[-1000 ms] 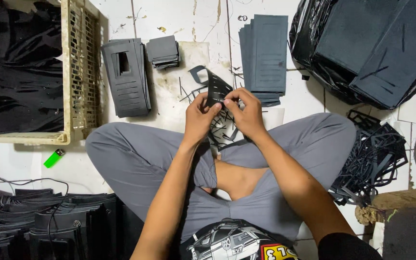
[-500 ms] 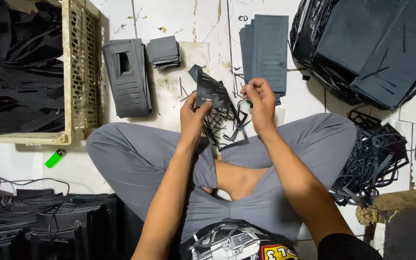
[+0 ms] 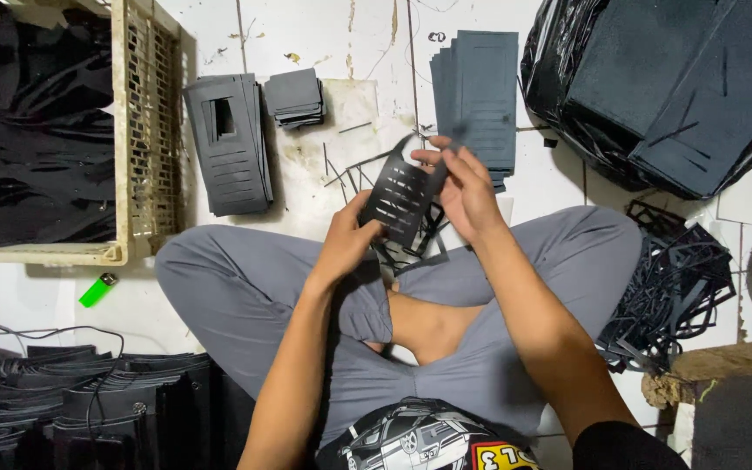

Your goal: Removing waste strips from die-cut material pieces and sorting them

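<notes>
I sit cross-legged on a white tiled floor. Both hands hold one black slotted foam sheet above my knees. My left hand grips its lower left edge. My right hand pinches its upper right corner. Thin black offcut strips lie on the floor under the sheet, in front of my legs.
A stack of dark cut sheets and a small square stack lie at left, another stack ahead. A beige crate of black pieces stands far left. A black bag of foam, a scrap pile, a green lighter.
The hands have lifted the sheet up off the strips and moved apart; the sheet is now tilted and spread between them.
</notes>
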